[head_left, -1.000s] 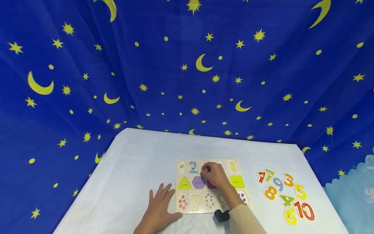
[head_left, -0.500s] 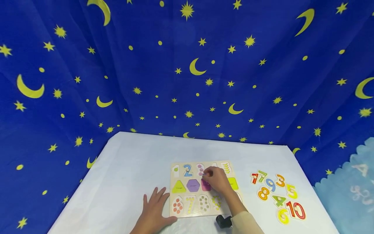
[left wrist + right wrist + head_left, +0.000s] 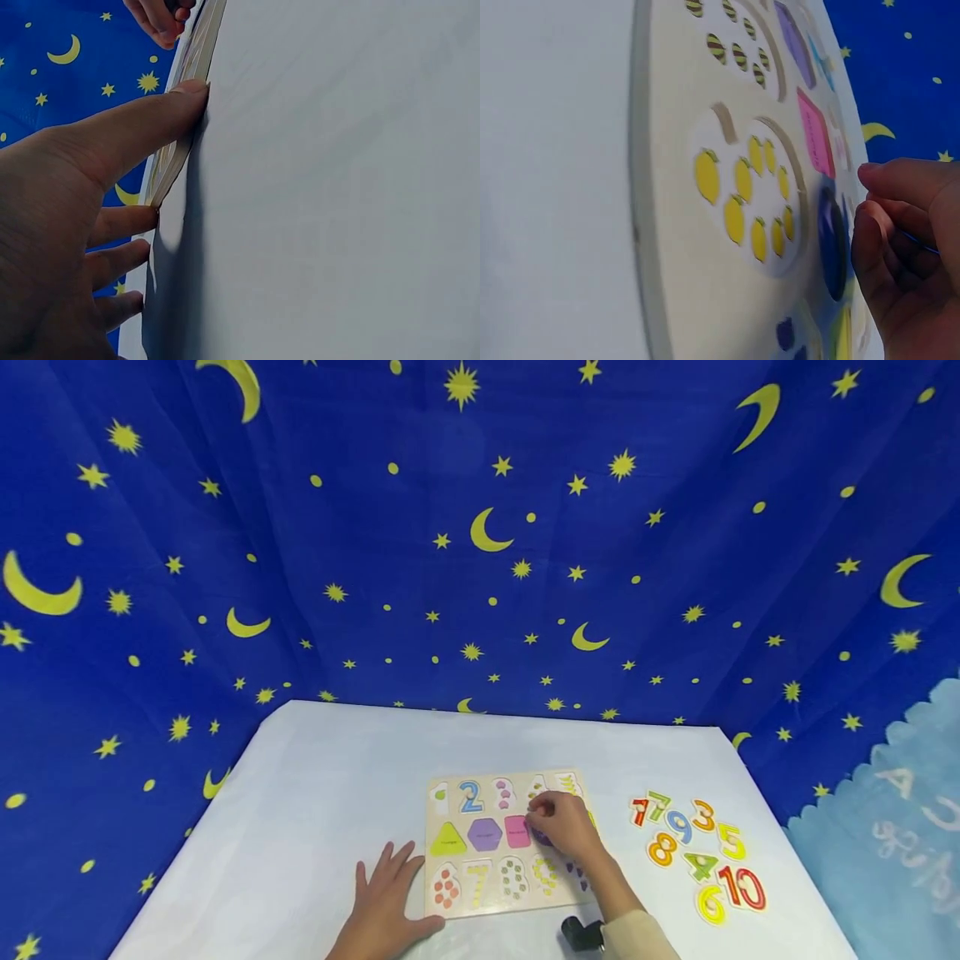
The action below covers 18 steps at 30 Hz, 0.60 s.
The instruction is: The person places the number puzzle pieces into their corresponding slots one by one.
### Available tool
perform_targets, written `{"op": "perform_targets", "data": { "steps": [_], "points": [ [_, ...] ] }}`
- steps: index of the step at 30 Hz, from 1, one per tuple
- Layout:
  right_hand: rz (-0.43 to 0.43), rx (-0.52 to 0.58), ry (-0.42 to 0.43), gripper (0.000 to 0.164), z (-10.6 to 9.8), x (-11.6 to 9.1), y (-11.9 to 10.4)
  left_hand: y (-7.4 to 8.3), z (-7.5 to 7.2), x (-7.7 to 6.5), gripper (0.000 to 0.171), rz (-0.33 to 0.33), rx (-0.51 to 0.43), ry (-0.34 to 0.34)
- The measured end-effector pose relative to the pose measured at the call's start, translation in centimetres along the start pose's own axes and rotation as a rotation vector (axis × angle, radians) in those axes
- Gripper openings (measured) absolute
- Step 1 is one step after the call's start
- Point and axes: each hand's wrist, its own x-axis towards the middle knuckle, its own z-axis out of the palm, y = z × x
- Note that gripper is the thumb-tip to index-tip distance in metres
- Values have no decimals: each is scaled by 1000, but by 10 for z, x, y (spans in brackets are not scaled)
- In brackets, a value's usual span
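A light wooden puzzle board lies on the table. Its recesses show printed fruits, and a blue number 2 piece sits in the top row. My left hand rests at the board's left side, fingers spread; in the left wrist view its thumb lies along the board's edge. My right hand hovers over the right half, fingers loosely bent. In the right wrist view thumb and forefinger are slightly apart, nothing visible between them. Beneath it is a dark round shape, beside the pink rectangle.
Several loose number pieces lie right of the board, among them a red 10, a green 4 and an orange 8. A blue cloth with moons and stars hangs behind the white table.
My right hand has moved rightward over the board, uncovering the number 3 recess and the pink rectangle. The left hand stays at the board's side. The head view has turned slightly right.
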Motion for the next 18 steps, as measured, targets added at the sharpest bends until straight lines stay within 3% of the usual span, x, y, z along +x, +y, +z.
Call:
{"op": "perform_targets", "data": {
  "steps": [18],
  "points": [
    [67,21,31,20,-16,-12,16,-5,-1,-2,94,-1,-8,5]
  ]
}}
